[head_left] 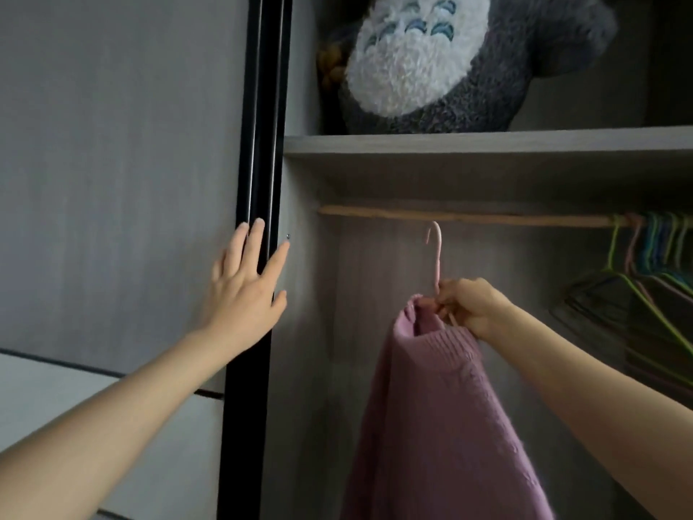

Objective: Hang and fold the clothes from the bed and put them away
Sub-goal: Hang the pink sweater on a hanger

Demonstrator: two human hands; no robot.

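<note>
A pink knitted sweater [442, 418] hangs on a pale pink hanger [436, 253], whose hook points up just below the wooden closet rod [468, 216]. My right hand [468, 305] grips the hanger's neck at the sweater's collar. My left hand [247, 290] lies flat with fingers spread against the black edge of the sliding wardrobe door [258, 182], holding nothing.
Several empty coloured hangers [660, 264] hang bunched at the right end of the rod. A shelf [487, 142] above the rod carries a large grey and white plush toy [450, 58]. The grey door panel [120, 163] fills the left side.
</note>
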